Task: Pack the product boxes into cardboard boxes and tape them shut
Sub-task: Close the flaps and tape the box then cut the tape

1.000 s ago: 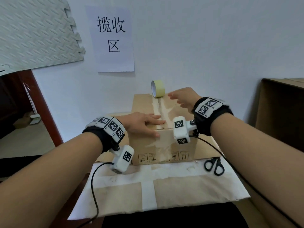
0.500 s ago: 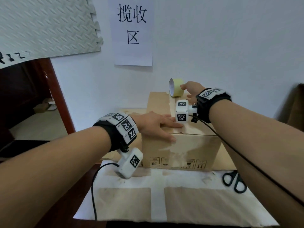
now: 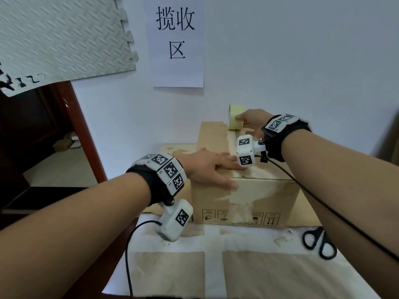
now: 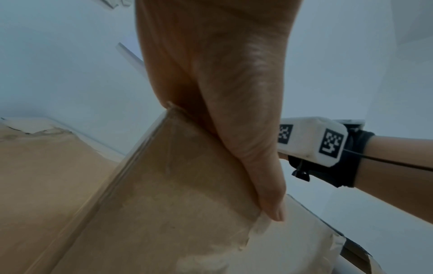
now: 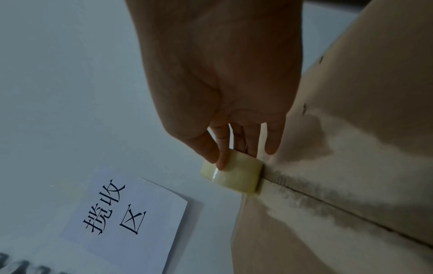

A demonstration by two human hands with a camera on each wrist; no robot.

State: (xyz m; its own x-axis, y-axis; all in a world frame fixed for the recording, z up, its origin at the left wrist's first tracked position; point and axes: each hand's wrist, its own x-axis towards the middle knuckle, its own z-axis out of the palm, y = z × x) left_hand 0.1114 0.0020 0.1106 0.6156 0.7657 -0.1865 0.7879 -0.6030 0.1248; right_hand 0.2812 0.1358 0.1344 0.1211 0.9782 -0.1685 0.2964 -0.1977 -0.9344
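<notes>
Two hands work on one cardboard box [image 3: 244, 199]. The left hand [image 3: 207, 167] lies flat on the near part of the box top, fingers straight and spread a little, the thumb [image 4: 271, 207] reaching over the front edge onto torn tape residue. The right hand [image 3: 252, 121] is at the far end of the box top, pinching a pale yellow tape roll [image 3: 235, 117] between thumb [image 5: 211, 148] and fingers; the roll stands on edge, touching the box at the far end of the centre seam [image 5: 328, 202], where the two top flaps meet closed. What is inside the box cannot be seen. It sits on a table covered in brown paper crossed with white tape strips [image 3: 216, 266], and black-handled scissors [image 3: 319, 242] lie on that covering to the right of the box, apart from it. Behind is a white wall [image 3: 302, 61] carrying a paper sign [image 3: 176, 42] with black characters and, further left, a grey foam mat [image 3: 60, 35] with a jigsaw edge. At the left a dark red door frame [image 3: 79, 126] opens onto another room.
</notes>
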